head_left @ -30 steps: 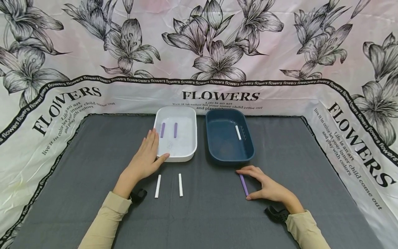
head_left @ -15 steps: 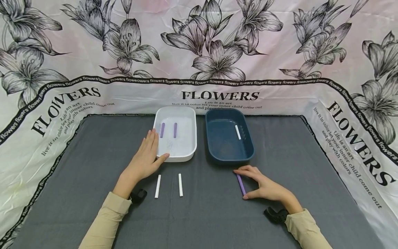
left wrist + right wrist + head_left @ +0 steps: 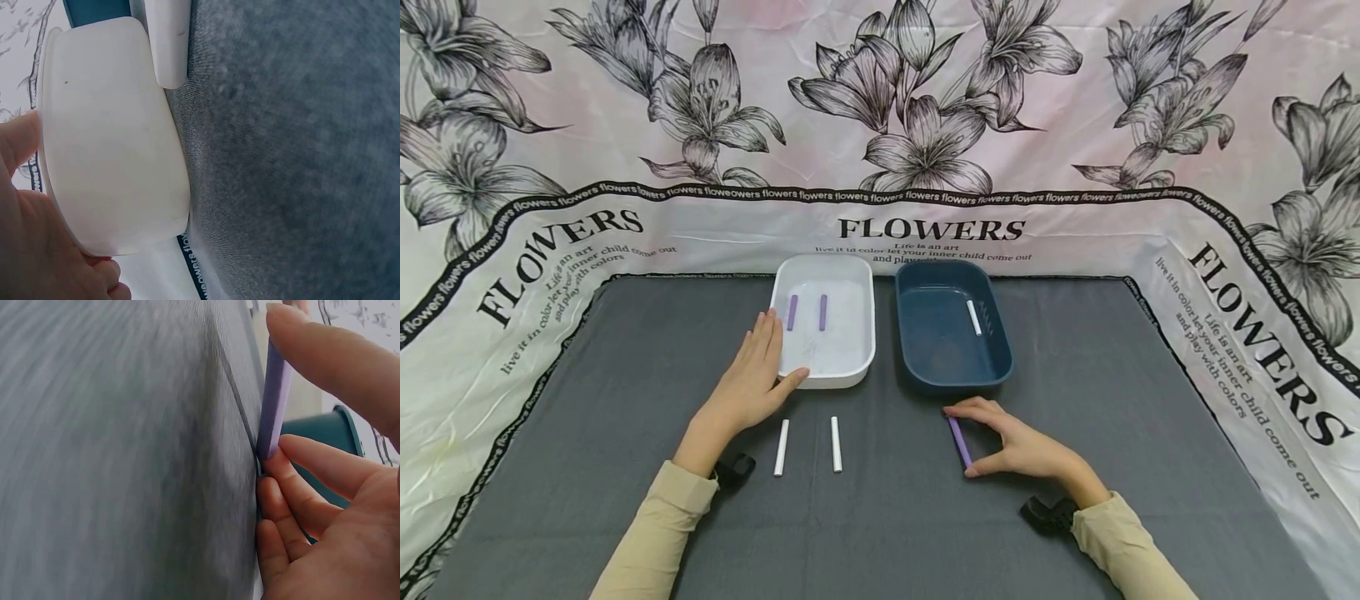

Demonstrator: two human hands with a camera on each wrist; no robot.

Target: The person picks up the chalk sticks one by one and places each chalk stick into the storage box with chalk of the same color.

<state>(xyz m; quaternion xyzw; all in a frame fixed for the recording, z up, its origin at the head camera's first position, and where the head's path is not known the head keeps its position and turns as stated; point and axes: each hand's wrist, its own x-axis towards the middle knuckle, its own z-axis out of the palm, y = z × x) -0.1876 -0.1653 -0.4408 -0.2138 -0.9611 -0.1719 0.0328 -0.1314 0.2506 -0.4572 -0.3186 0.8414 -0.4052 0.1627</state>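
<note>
My left hand (image 3: pixel 748 379) rests on the near left corner of a white plastic tub (image 3: pixel 827 382), fingers straight along its side and thumb over the front rim. Two purple chalk sticks (image 3: pixel 823 312) lie in that tub. In front of the dark blue tub (image 3: pixel 955 388), my right hand (image 3: pixel 1018 442) pinches another purple chalk stick (image 3: pixel 959 442) by its two ends, thumb at the near end and fingers at the far one. The right wrist view shows this purple chalk (image 3: pixel 274 400) between thumb and fingertips, close over the cloth.
Two white chalk sticks (image 3: pixel 781 448) lie on the grey cloth (image 3: pixel 895 517) in front of the white tub. One white chalk stick (image 3: pixel 973 317) is inside the blue tub. A flower-printed cloth (image 3: pixel 925 108) rises behind both tubs.
My right hand has moved left with the purple chalk, from below the blue tub's right side toward its middle. The left hand has stayed on the white tub.
</note>
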